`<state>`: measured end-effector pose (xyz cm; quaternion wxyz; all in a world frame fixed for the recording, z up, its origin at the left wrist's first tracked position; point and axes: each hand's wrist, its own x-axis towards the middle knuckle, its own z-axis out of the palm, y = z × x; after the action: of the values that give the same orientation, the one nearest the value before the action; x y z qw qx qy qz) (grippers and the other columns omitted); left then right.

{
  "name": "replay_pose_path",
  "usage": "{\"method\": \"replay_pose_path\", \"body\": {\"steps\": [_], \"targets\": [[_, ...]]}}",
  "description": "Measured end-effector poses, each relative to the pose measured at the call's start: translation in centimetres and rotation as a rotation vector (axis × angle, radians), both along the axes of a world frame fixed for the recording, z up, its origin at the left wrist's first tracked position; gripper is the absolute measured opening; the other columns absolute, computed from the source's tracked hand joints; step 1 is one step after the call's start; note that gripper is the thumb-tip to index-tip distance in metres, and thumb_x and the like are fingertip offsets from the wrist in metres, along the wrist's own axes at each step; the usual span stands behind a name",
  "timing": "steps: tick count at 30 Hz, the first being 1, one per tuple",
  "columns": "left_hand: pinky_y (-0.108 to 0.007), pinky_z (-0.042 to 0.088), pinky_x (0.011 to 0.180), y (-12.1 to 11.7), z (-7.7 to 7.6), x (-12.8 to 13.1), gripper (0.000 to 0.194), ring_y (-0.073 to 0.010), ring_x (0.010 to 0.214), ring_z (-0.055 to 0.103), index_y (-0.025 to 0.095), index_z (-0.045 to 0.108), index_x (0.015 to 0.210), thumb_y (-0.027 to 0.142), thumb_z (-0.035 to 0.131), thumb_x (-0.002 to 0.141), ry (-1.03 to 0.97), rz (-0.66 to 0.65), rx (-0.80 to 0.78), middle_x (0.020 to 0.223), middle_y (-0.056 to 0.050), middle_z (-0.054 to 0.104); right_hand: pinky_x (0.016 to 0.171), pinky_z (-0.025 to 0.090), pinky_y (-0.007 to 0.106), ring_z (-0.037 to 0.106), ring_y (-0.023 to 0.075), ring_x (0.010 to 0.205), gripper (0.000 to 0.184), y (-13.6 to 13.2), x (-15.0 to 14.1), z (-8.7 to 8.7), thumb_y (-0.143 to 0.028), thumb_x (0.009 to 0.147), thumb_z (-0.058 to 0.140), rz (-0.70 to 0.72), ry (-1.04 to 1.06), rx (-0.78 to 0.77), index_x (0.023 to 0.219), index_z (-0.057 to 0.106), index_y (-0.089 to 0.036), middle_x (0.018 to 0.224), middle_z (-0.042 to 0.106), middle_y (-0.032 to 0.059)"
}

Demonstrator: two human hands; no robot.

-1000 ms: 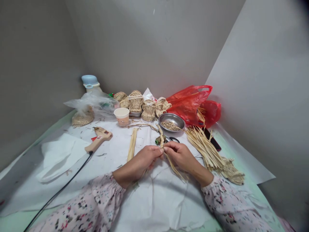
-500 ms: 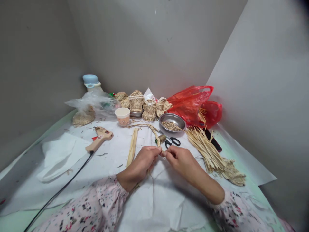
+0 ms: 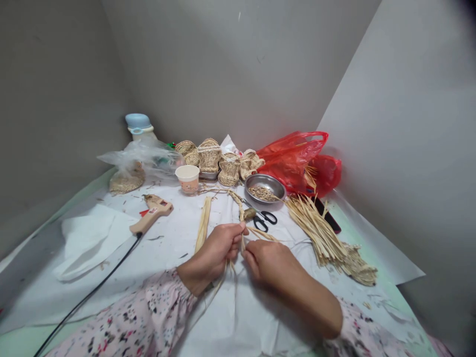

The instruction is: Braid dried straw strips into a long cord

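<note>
A straw braid (image 3: 235, 198) runs from the middle of the table toward me, and my left hand (image 3: 222, 243) pinches its near end between thumb and finger. Just below and to the right, my right hand (image 3: 266, 258) is closed on a straw strand (image 3: 243, 242) that comes out of the braid. Another strand (image 3: 262, 233) sticks out to the right above my right hand. Loose ends hang down beneath my left hand. Close beyond the hands lie black-handled scissors (image 3: 266, 219) and a small spool of thread (image 3: 249, 213).
A glue gun (image 3: 154, 214) with a black cord lies left, near a flat straw strip (image 3: 203, 225). At the back stand a paper cup (image 3: 188, 179), woven straw pieces (image 3: 210, 156), a metal bowl (image 3: 265, 188) and a red bag (image 3: 293, 158). A straw bundle (image 3: 316, 230) lies right.
My right hand has moved down and toward me, apart from the left fingertips, drawing a strand with it. A strand now shows pointing right. My left hand stays at the braid.
</note>
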<state>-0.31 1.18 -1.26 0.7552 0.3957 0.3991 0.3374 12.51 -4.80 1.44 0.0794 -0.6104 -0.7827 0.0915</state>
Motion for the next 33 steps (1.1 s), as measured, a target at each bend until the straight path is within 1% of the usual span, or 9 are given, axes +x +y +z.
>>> {"method": "replay_pose_path", "body": {"steps": [2,5,9,13,15,19,22,27,33], "targets": [[-0.017,0.009,0.036,0.2,-0.1,-0.1,0.026,-0.0027,0.038,0.014,0.015,0.052,0.070,0.039,0.058,0.077,-0.019,-0.001,0.005,0.048,0.011,0.023,0.055,0.033,0.028,0.061,0.0192,0.062,0.032,0.1,1.2,1.5,-0.037,0.089,0.041,-0.077,-0.024,0.016,0.073,0.063,-0.019,0.071,0.069,0.0086],[-0.017,0.009,0.036,0.4,-0.4,-0.2,0.026,-0.0029,0.038,0.014,0.015,0.051,0.070,0.039,0.058,0.077,-0.022,-0.017,0.004,0.049,0.011,0.023,0.054,0.033,0.029,0.062,0.0221,0.064,0.035,0.9,4.0,3.5,-0.041,0.090,0.039,-0.358,-0.195,0.142,0.078,0.063,-0.019,0.073,0.068,0.0115],[-0.018,0.009,0.037,0.4,-0.5,-0.2,0.026,-0.0033,0.038,0.015,0.014,0.053,0.072,0.039,0.058,0.076,0.030,-0.033,0.015,0.048,0.011,0.022,0.055,0.038,0.031,0.065,0.0290,0.074,0.026,2.5,7.8,3.5,-0.036,0.085,0.048,-0.583,-0.377,0.046,0.093,0.062,-0.014,0.082,0.067,0.0162],[-0.019,0.009,0.037,0.1,-0.2,-0.3,0.027,-0.0037,0.040,0.014,0.014,0.053,0.071,0.040,0.058,0.076,0.034,-0.066,0.031,0.048,0.011,0.021,0.058,0.042,0.031,0.066,0.0288,0.076,0.018,3.4,9.3,2.1,-0.018,0.081,0.051,-0.597,-0.443,-0.030,0.086,0.065,-0.008,0.079,0.067,0.0203],[-0.019,0.008,0.038,0.0,0.1,-0.3,0.027,-0.0038,0.040,0.013,0.015,0.053,0.070,0.040,0.058,0.077,0.033,-0.078,0.030,0.048,0.011,0.021,0.059,0.042,0.031,0.066,0.0276,0.074,0.018,3.4,9.3,2.0,-0.013,0.080,0.049,-0.594,-0.436,-0.019,0.084,0.066,-0.009,0.079,0.067,0.0202],[-0.019,0.009,0.038,-0.1,0.5,-0.2,0.027,-0.0038,0.039,0.014,0.015,0.053,0.069,0.040,0.060,0.075,0.057,-0.077,0.024,0.047,0.011,0.021,0.058,0.042,0.031,0.066,0.0255,0.071,0.024,3.1,9.4,3.0,-0.026,0.084,0.045,-0.610,-0.384,0.097,0.090,0.065,-0.013,0.078,0.067,0.0168],[-0.019,0.009,0.038,0.0,0.4,-0.2,0.028,-0.0037,0.039,0.015,0.014,0.054,0.070,0.041,0.060,0.074,0.057,-0.065,0.030,0.047,0.011,0.022,0.058,0.041,0.031,0.065,0.0271,0.073,0.027,3.0,10.1,3.2,-0.035,0.082,0.051,-0.599,-0.391,0.090,0.089,0.066,-0.013,0.078,0.067,0.0168],[-0.019,0.009,0.037,0.0,0.0,-0.3,0.029,-0.0034,0.038,0.015,0.014,0.055,0.072,0.042,0.060,0.075,0.044,-0.064,0.035,0.047,0.011,0.022,0.058,0.040,0.030,0.065,0.0278,0.077,0.022,3.5,10.9,2.1,-0.024,0.079,0.052,-0.609,-0.412,-0.023,0.082,0.069,-0.011,0.081,0.068,0.0188],[-0.018,0.009,0.038,0.1,0.0,-0.4,0.027,-0.0034,0.040,0.014,0.013,0.055,0.073,0.040,0.058,0.077,0.024,-0.096,0.026,0.048,0.011,0.022,0.056,0.037,0.030,0.064,0.0261,0.073,0.028,3.9,10.9,2.3,-0.026,0.084,0.040,-0.610,-0.356,0.087,0.086,0.065,-0.014,0.080,0.068,0.0166]]}}
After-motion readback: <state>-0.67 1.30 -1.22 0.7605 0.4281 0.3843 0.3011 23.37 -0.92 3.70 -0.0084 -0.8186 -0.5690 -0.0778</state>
